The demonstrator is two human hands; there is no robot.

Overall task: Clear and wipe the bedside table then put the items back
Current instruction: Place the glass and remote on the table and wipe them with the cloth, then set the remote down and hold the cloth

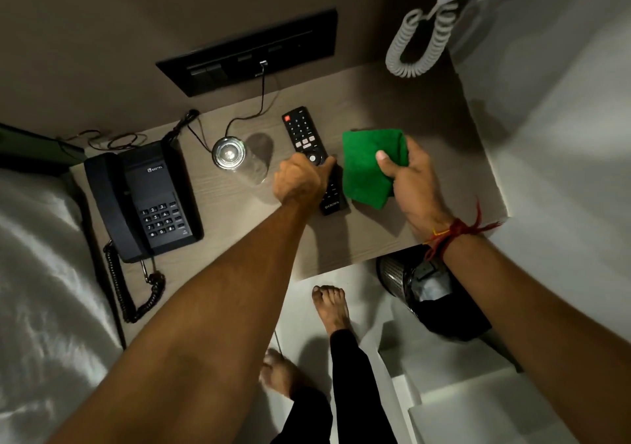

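Observation:
On the beige bedside table (382, 238) lie a black remote (304, 133), an upright clear glass (229, 155) and a black desk phone (143, 201). My left hand (300, 179) is curled round the middle of the remote, which still lies on the table top. Just to its right, my right hand (409, 179) grips a folded green cloth (370, 163), thumb on top, with the cloth resting on the table.
A black switch panel (249, 54) sits on the wall with a thin cable running down to the table. A white coiled cord (420, 40) hangs at upper right. The bed (41, 273) lies left. A metal bin (420, 290) stands below the table's front right. My bare feet are on the floor.

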